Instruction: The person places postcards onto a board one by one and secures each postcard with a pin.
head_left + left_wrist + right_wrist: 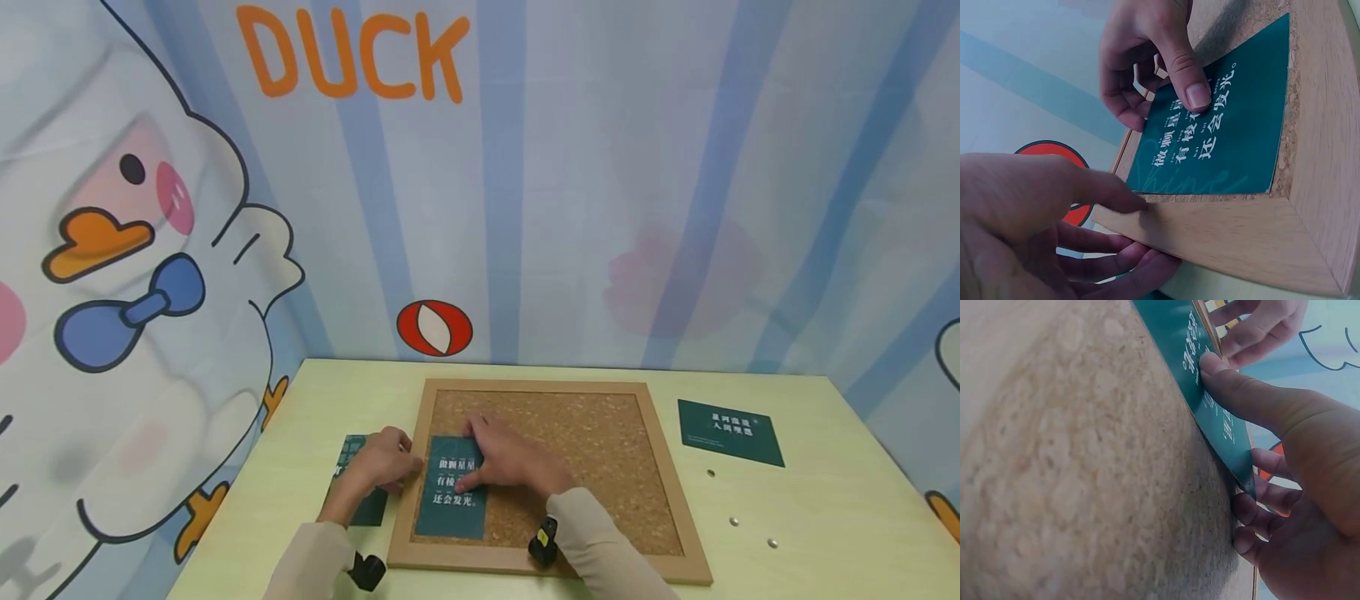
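Observation:
A dark green card (450, 521) with white characters lies over the left part of a wood-framed corkboard (585, 467). My right hand (513, 457) holds this card, its thumb on the printed face and its other fingers at the far edge, as the right wrist view shows. My left hand (382, 462) grips the board's left frame edge; in the left wrist view its thumb (1113, 190) touches the wood's top and the fingers lie along the outer side. Beneath the left hand, partly hidden, is another green card (369, 510) on the table.
To the right of the board, a third green card (731, 433) lies on the pale yellow table (840, 508). Three small silvery round pieces (734, 522) are scattered in front of it. A fabric backdrop (562, 208) with a duck print stands behind the table and at its left.

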The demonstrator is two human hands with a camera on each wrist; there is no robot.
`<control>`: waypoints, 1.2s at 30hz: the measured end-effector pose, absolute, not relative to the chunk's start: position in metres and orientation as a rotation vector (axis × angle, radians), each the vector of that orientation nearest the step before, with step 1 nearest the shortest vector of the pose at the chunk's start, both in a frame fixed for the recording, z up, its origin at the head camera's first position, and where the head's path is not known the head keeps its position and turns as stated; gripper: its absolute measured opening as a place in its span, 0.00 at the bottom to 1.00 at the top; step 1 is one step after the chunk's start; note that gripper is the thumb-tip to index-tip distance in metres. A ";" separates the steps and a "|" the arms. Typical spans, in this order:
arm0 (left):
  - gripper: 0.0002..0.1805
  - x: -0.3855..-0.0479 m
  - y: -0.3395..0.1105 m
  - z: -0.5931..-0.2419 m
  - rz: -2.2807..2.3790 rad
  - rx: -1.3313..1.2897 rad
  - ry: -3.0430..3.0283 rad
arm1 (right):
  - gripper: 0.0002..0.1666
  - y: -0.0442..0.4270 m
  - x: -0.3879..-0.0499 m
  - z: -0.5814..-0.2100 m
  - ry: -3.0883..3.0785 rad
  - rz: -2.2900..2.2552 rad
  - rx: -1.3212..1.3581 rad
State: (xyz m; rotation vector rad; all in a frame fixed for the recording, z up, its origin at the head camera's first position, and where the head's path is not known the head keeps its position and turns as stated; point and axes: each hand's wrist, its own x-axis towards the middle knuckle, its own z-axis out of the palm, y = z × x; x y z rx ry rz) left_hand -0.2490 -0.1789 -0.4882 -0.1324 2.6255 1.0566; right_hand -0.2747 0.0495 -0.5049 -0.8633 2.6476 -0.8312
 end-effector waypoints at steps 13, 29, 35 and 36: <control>0.29 -0.247 -0.169 -0.483 0.900 -0.119 2.692 | 0.42 0.052 -0.272 -0.506 2.721 -0.737 -0.860; 0.32 -0.247 -0.164 -0.488 0.907 -0.165 2.704 | 0.48 0.103 -0.253 -0.478 2.670 -1.037 -0.798; 0.32 -0.246 -0.168 -0.488 0.889 -0.184 2.704 | 0.48 0.146 -0.241 -0.457 2.751 -1.036 -0.740; 0.32 -0.246 -0.168 -0.488 0.886 -0.188 2.704 | 0.49 0.155 -0.240 -0.454 2.757 -1.041 -0.724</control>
